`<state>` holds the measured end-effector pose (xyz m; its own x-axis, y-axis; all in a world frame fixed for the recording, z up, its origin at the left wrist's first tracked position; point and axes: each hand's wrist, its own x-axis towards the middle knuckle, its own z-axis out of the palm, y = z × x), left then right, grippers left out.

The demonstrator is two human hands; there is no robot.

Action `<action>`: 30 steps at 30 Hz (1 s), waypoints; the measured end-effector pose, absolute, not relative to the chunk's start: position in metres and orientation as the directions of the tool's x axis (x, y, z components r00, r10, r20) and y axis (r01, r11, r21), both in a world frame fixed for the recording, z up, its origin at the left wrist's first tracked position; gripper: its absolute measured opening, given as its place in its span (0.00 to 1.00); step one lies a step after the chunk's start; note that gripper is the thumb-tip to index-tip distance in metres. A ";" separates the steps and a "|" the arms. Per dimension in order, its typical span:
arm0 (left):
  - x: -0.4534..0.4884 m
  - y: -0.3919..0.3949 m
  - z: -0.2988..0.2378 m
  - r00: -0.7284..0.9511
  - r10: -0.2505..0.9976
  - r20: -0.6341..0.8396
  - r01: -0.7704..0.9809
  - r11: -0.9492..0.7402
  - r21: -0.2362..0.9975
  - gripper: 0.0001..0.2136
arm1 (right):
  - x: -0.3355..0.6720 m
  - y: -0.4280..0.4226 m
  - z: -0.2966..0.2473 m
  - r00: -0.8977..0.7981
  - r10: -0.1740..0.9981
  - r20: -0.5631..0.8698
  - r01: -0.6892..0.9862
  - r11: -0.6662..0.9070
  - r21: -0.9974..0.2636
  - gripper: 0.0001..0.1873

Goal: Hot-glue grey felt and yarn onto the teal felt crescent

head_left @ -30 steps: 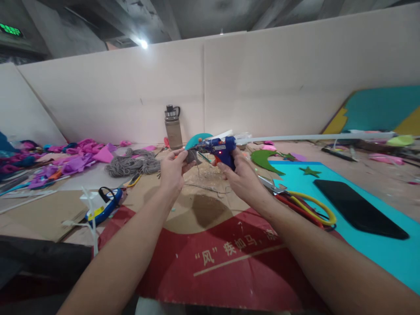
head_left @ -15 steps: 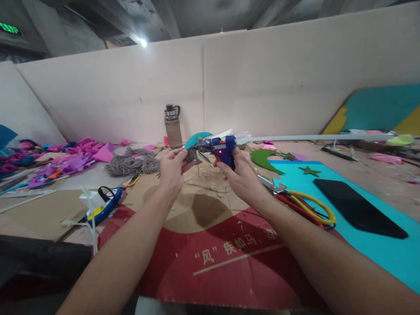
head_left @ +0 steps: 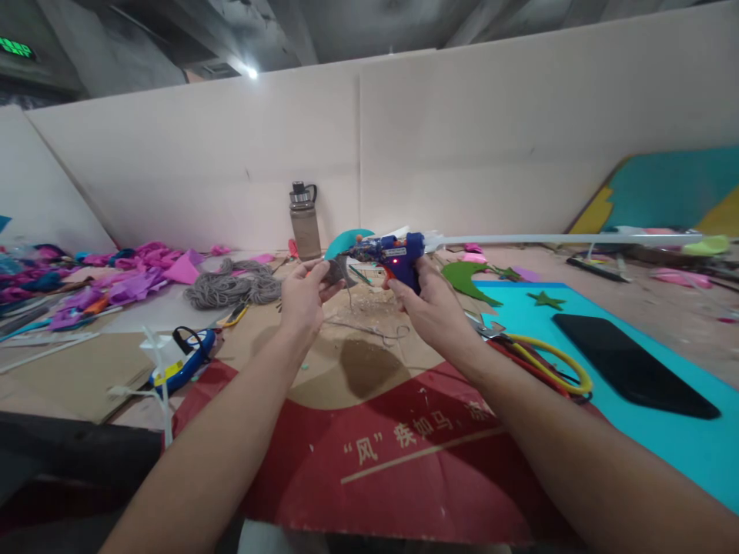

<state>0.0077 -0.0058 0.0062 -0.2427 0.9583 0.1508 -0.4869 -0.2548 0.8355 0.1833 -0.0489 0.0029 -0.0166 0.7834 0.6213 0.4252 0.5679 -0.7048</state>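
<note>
My right hand [head_left: 430, 308] is closed round the grip of a blue hot glue gun [head_left: 398, 254] with a red light lit on its side; its nozzle points left. My left hand [head_left: 303, 296] pinches a small grey piece [head_left: 335, 271] held up close to the nozzle. Both hands are raised over a brown and red cardboard sheet [head_left: 369, 431]. A long white glue stick [head_left: 554, 239] runs from the back of the gun to the right.
A water bottle [head_left: 304, 221] stands by the back wall. Grey yarn [head_left: 234, 286] and pink paper scraps [head_left: 138, 273] lie to the left, a second blue glue gun [head_left: 182, 358] lower left. At the right are a teal foam sheet [head_left: 663, 431], a black phone [head_left: 629, 367], yellow-handled scissors [head_left: 536, 358] and green cut-outs [head_left: 465, 278].
My right hand has drawn the glue gun a little to the right and up, away from the grey piece. My left hand has kept its place.
</note>
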 end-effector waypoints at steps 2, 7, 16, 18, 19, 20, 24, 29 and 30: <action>0.008 -0.006 0.006 -0.238 0.958 0.158 -0.490 -0.259 0.832 0.05 | 0.184 -0.049 0.004 0.012 0.808 0.588 0.410 0.533 -0.740 0.16; 0.007 -0.006 0.006 -0.244 0.957 0.156 -0.486 -0.260 0.834 0.05 | 0.184 -0.049 0.005 0.019 0.815 0.579 0.409 0.523 -0.748 0.15; 0.009 -0.008 0.008 -0.242 0.956 0.167 -0.480 -0.267 0.836 0.04 | 0.182 -0.051 0.005 0.022 0.831 0.556 0.394 0.504 -0.769 0.16; 0.009 -0.009 0.008 -0.238 0.957 0.165 -0.481 -0.264 0.836 0.04 | 0.183 -0.050 0.005 0.028 0.820 0.571 0.395 0.516 -0.760 0.16; 0.009 -0.009 0.008 -0.234 0.958 0.166 -0.482 -0.263 0.836 0.05 | 0.183 -0.050 0.005 0.030 0.817 0.576 0.399 0.519 -0.756 0.16; 0.008 -0.009 0.008 -0.232 0.959 0.164 -0.485 -0.260 0.835 0.05 | 0.184 -0.050 0.006 0.035 0.815 0.579 0.403 0.519 -0.754 0.15; 0.007 -0.008 0.008 -0.243 0.958 0.153 -0.489 -0.257 0.833 0.05 | 0.185 -0.049 0.006 0.051 0.820 0.570 0.406 0.505 -0.762 0.12; 0.007 -0.007 0.006 -0.231 0.958 0.173 -0.476 -0.266 0.838 0.05 | 0.183 -0.051 0.007 0.048 0.834 0.549 0.405 0.486 -0.774 0.11; 0.007 -0.007 0.006 -0.229 0.957 0.176 -0.474 -0.268 0.839 0.05 | 0.183 -0.051 0.008 0.044 0.837 0.546 0.407 0.484 -0.775 0.10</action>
